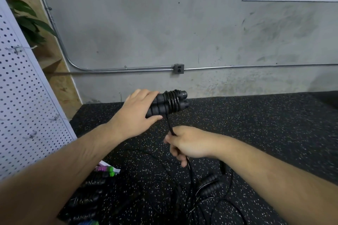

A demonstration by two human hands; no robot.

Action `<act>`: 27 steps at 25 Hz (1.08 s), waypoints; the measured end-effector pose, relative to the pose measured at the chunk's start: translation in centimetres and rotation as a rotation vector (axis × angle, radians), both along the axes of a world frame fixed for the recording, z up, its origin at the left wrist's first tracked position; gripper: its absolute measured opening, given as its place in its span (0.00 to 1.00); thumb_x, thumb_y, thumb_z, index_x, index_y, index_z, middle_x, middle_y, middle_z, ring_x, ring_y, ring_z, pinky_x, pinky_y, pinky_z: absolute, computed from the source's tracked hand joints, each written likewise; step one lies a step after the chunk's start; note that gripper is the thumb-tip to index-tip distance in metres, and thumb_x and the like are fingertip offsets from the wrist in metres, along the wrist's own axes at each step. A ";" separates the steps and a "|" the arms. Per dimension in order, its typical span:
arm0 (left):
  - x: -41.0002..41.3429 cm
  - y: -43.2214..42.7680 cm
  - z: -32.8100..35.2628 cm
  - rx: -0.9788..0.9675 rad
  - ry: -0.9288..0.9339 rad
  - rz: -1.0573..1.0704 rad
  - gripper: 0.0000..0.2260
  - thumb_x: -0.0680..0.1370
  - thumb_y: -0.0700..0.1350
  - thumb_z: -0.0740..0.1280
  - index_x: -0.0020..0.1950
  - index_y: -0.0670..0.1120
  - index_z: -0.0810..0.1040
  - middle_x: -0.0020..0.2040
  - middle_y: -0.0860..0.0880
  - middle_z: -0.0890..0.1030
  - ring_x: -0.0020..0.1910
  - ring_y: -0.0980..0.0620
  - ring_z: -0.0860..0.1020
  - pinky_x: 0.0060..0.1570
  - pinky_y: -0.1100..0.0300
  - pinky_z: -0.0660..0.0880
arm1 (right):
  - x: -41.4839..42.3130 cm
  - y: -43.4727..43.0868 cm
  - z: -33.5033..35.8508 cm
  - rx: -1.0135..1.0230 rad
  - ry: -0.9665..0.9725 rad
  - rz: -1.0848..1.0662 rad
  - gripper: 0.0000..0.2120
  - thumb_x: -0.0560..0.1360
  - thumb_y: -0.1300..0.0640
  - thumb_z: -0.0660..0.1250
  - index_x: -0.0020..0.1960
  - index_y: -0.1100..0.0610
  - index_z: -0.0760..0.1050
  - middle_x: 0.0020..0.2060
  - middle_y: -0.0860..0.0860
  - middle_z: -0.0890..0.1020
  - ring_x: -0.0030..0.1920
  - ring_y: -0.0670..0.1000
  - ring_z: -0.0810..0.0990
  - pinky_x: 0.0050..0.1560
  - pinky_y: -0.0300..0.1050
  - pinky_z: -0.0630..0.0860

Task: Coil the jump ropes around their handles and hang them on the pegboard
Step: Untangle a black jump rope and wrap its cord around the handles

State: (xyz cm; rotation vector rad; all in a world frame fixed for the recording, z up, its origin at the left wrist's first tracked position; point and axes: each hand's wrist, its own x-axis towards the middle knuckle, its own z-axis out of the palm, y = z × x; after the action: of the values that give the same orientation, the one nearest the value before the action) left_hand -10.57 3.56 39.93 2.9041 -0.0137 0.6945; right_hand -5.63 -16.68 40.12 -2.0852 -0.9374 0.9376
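My left hand [136,110] grips a pair of black ribbed jump-rope handles [169,103] held side by side, pointing right. Several turns of black rope are wound around the handles near their right end. From the coil the rope [169,124] runs down to my right hand [188,142], which grips it just below the handles. The loose remainder of the rope [192,179] trails down onto the floor. The white pegboard [23,100] with wire hooks stands at the left.
More jump ropes lie on the black speckled floor mat [256,124]: black handles [210,184] at lower centre, a purple-and-green handle [106,169] and several dark ones at lower left. A grey concrete wall with a conduit and an outlet [178,68] is behind.
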 end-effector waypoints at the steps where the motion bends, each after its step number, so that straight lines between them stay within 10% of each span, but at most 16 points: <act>1: 0.2 0.4 -0.2 0.026 0.027 0.013 0.31 0.76 0.57 0.72 0.75 0.50 0.67 0.65 0.51 0.73 0.64 0.51 0.66 0.69 0.47 0.67 | -0.1 -0.1 0.8 -0.028 0.001 0.001 0.15 0.86 0.52 0.54 0.62 0.61 0.70 0.38 0.51 0.78 0.28 0.48 0.75 0.35 0.42 0.77; 12: -0.1 -1.2 -0.5 0.048 0.169 -0.235 0.30 0.74 0.53 0.75 0.73 0.51 0.69 0.57 0.56 0.71 0.59 0.56 0.64 0.65 0.54 0.65 | 3.8 -2.7 6.2 -0.023 -1.163 0.007 0.13 0.81 0.40 0.58 0.53 0.44 0.79 0.47 0.42 0.83 0.48 0.47 0.80 0.49 0.46 0.78; 21: -2.2 -4.2 1.2 -0.354 0.120 -0.295 0.30 0.71 0.51 0.79 0.70 0.54 0.73 0.58 0.59 0.75 0.63 0.59 0.69 0.65 0.64 0.66 | 7.8 -3.0 1.5 0.418 0.043 -0.180 0.08 0.80 0.58 0.65 0.46 0.53 0.81 0.42 0.49 0.85 0.40 0.47 0.82 0.47 0.44 0.78; 27: -0.6 -2.4 0.0 -0.320 -0.062 -0.073 0.30 0.71 0.50 0.78 0.71 0.52 0.72 0.60 0.58 0.74 0.61 0.59 0.66 0.65 0.57 0.66 | 4.9 0.0 -1.9 0.249 0.048 -0.121 0.10 0.85 0.55 0.57 0.51 0.53 0.77 0.35 0.48 0.80 0.37 0.49 0.77 0.41 0.44 0.77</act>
State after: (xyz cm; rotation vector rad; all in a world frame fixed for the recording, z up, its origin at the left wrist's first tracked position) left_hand -11.12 1.18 39.90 2.5637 -0.0144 0.7015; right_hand -0.73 -16.70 38.17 -1.8781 -0.8469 0.7636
